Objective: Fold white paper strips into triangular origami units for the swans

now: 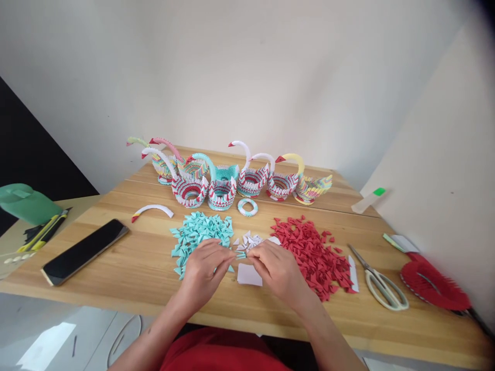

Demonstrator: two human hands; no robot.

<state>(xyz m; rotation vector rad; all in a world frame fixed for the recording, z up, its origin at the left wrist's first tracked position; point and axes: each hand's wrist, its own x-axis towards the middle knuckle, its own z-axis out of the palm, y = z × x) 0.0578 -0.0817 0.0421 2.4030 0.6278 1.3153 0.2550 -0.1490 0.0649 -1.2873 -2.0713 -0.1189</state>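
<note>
My left hand (207, 265) and my right hand (278, 268) meet near the middle of the wooden table, fingers pinched on small teal paper pieces (241, 254) held between them. A pile of teal folded paper triangles (199, 232) lies behind and left of my left hand. Small white folded pieces (249, 240) sit just behind the fingertips. The pile of red folded triangles (309, 250) spreads to the right of my right hand. A white paper stack (249, 274) lies flat below the held pieces.
Several paper swans (189, 190) stand along the back, with a teal and white ring (247, 207) before them. A curved white neck (154, 208) and a phone (85, 252) lie left. Scissors (381, 283) and a red paper disc (429, 283) are right.
</note>
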